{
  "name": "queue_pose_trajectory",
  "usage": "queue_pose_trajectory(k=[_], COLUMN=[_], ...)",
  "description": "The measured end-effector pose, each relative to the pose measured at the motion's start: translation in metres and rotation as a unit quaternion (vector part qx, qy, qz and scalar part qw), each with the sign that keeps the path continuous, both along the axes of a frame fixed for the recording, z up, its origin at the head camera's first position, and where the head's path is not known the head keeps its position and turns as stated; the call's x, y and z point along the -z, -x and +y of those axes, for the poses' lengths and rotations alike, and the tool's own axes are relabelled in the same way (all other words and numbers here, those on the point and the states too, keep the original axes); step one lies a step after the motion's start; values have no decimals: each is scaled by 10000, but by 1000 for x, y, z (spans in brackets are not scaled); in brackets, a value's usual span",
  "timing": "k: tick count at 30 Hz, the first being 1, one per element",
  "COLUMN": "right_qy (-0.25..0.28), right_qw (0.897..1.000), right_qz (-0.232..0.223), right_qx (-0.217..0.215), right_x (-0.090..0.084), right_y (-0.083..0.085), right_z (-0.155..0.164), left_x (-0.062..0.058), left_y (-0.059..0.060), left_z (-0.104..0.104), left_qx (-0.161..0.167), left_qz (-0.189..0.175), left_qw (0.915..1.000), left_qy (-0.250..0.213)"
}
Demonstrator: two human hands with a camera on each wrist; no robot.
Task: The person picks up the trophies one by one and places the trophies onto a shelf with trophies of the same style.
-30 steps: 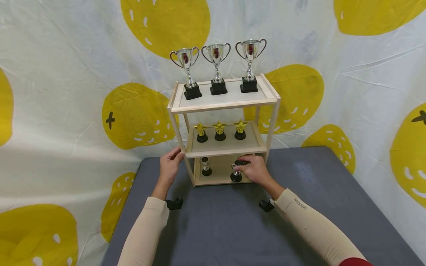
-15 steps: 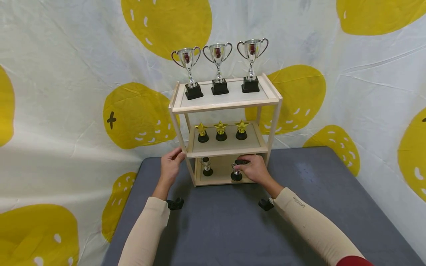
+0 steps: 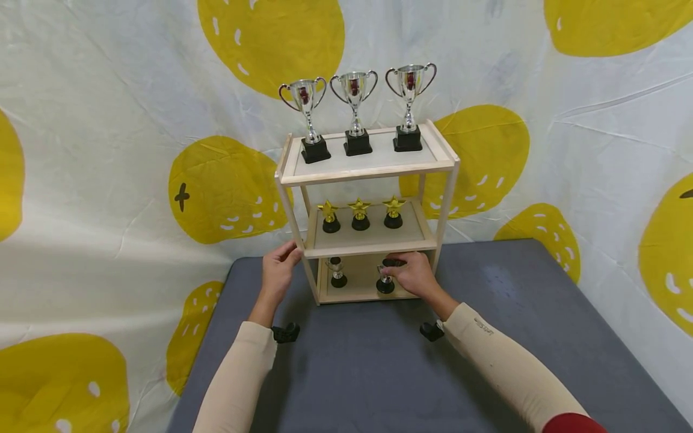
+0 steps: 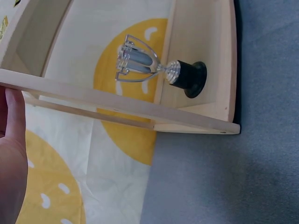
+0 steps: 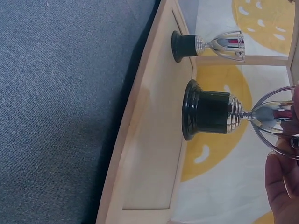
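A three-tier wooden shelf (image 3: 368,248) stands at the back of the table. My right hand (image 3: 414,275) grips a small silver trophy cup (image 5: 212,112) by its bowl and handle, upright at the right part of the bottom tier, its round black base close over the boards. Further left on that tier stands a matching small trophy cup (image 4: 187,77), untouched. My left hand (image 3: 278,270) holds the shelf's front left post at middle-tier height; in the left wrist view only part of that hand shows, at the frame's edge.
Three gold star trophies (image 3: 360,215) line the middle tier. Above them, three larger silver cups (image 3: 354,114) with square black bases stand on the top tier. A grey table (image 3: 352,367) extends in front, and a lemon-patterned cloth (image 3: 108,180) hangs behind.
My right hand has eased the small trophy cup slightly back from the bottom tier's front edge. The left hand stays at the post.
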State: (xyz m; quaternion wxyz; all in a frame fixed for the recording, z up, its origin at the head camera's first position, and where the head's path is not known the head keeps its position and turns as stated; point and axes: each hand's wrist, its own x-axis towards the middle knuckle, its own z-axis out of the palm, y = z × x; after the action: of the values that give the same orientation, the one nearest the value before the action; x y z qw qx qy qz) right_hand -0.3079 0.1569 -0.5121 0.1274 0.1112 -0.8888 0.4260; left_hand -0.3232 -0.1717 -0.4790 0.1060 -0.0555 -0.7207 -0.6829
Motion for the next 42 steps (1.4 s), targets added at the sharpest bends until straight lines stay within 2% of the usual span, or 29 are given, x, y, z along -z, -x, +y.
queue_pose_trajectory(k=[17, 42], right_qy=[273, 659], right_qw=[9996, 9972], right_qz=[-22, 117], right_qx=[-1, -346], right_x=[8, 18], right_y=[9, 25], right_z=[0, -3], left_x=[2, 2], left_y=[3, 2], left_z=[1, 0], left_qx=[32, 17], left_qz=[38, 31], left_qw=[10000, 9999], left_qy=[-70, -142])
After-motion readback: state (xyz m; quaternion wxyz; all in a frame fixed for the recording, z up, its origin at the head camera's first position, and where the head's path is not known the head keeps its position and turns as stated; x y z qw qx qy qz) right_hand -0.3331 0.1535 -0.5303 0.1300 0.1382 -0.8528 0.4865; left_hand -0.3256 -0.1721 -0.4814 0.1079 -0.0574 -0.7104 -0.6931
